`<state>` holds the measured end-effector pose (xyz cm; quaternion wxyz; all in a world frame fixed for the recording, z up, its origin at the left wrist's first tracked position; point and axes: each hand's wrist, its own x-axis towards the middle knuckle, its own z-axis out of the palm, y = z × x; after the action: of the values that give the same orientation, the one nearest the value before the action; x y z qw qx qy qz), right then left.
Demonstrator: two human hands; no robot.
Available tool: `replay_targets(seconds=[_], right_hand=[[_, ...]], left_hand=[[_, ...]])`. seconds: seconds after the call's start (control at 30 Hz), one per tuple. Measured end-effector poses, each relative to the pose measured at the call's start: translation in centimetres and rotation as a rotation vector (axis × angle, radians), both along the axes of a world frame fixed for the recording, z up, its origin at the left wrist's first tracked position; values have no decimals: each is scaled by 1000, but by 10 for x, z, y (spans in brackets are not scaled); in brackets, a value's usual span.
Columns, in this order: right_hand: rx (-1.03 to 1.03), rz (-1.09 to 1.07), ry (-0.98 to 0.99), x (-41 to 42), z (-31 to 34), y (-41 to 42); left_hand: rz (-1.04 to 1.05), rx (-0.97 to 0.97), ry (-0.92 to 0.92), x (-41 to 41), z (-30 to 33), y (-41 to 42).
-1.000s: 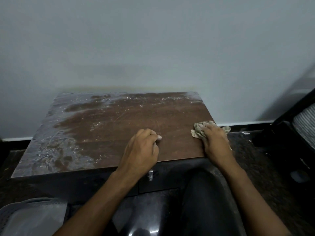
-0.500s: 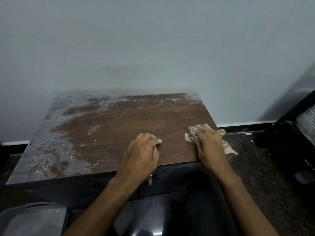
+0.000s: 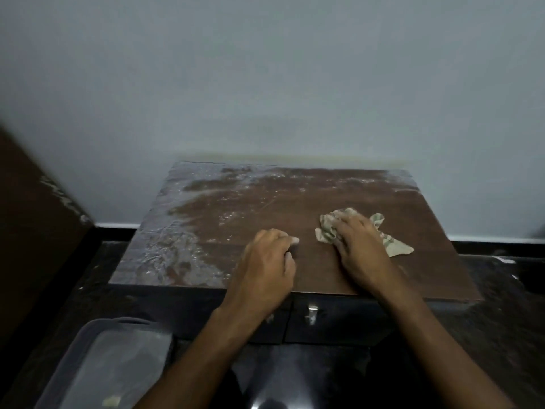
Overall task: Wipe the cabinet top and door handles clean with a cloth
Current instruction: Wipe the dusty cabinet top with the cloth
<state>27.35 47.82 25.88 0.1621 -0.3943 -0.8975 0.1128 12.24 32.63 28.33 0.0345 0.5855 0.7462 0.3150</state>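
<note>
Door handle [image 3: 312, 314] on near front not yet wiped, by the look of it. Left hand [image 3: 267, 268] curled, knuckles resting on cabinet top [image 3: 295, 199], holding nothing. Right hand [image 3: 358, 246] pressing crumpled cloth [image 3: 395, 246] flat, near right. Right part looks wiped; far left filmy white, still to do.

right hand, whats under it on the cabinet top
A crumpled cloth lies under the right hand, pressed onto the brown cabinet top. Its ends stick out left and right; the middle part is covered by the hand.
</note>
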Motion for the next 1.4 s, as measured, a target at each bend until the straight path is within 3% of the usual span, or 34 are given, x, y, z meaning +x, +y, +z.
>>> replay_targets(seconds=[0.23,0.37,0.6,0.83,1.07,1.3,1.4], right_hand=[[0,400,-10,-96,-22,-87],[-51,389,3,-132,-8,-91],[-4,527,41,-96,-10,-112],[-86,518,-74,-182,2,-106],[-12,667,37,-130,-9,-138],[-35,641,-84,-217,-3,-132],[-59,657,-82,-211,-2,-149]], left_hand=[[223,14,-74,-30,6,-34],[331,-4,-77,-60,5,-49],[342,-21,-21,-79,-5,-75],[463,-55,-4,-95,-8,-85],[493,-10,-20,-104,-7,-107],[577,-22,-36,-119,-10,-119],[625,-4,-39,-130,-9,-128]])
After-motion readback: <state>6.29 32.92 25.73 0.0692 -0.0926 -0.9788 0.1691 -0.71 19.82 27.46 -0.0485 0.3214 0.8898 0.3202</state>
